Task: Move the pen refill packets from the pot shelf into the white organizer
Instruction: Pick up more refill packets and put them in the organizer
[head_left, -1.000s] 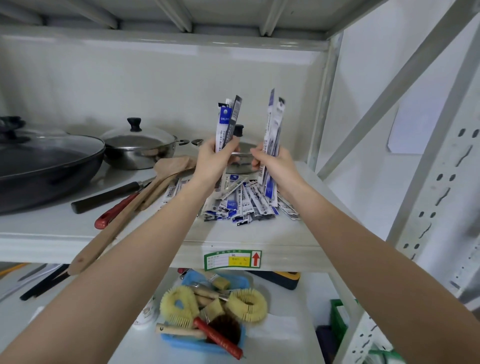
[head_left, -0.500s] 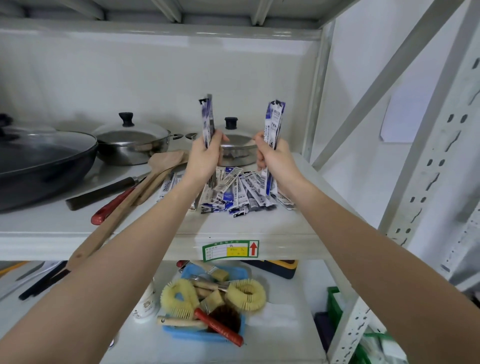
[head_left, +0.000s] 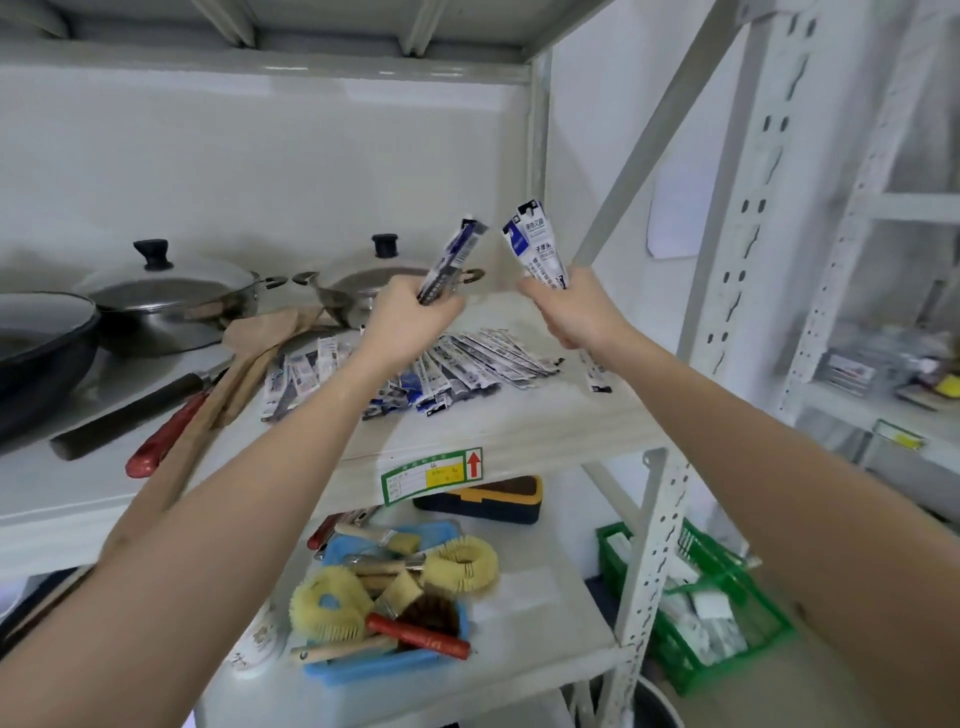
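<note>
A loose pile of blue-and-white pen refill packets (head_left: 457, 364) lies on the pot shelf (head_left: 493, 431), near its right end. My left hand (head_left: 410, 325) is shut on a bunch of packets (head_left: 452, 260) that tilts up and to the right. Over the shelf's right edge, my right hand (head_left: 576, 312) grips another bunch of packets (head_left: 537, 244), whose tails hang below the fist. Both bunches are lifted clear of the pile. No white organizer is in sight.
Two lidded steel pots (head_left: 171, 301) and a black pan (head_left: 36, 353) stand on the left, with wooden spatulas (head_left: 249, 364) and a red-handled tool (head_left: 161, 441). The shelf below bears a blue tray of brushes (head_left: 384, 665). A green basket (head_left: 727, 613) sits lower right, behind the perforated upright (head_left: 654, 545).
Both hands have moved right with their packets, and the bunches now tilt instead of standing upright. The view has swung right, showing another rack.
</note>
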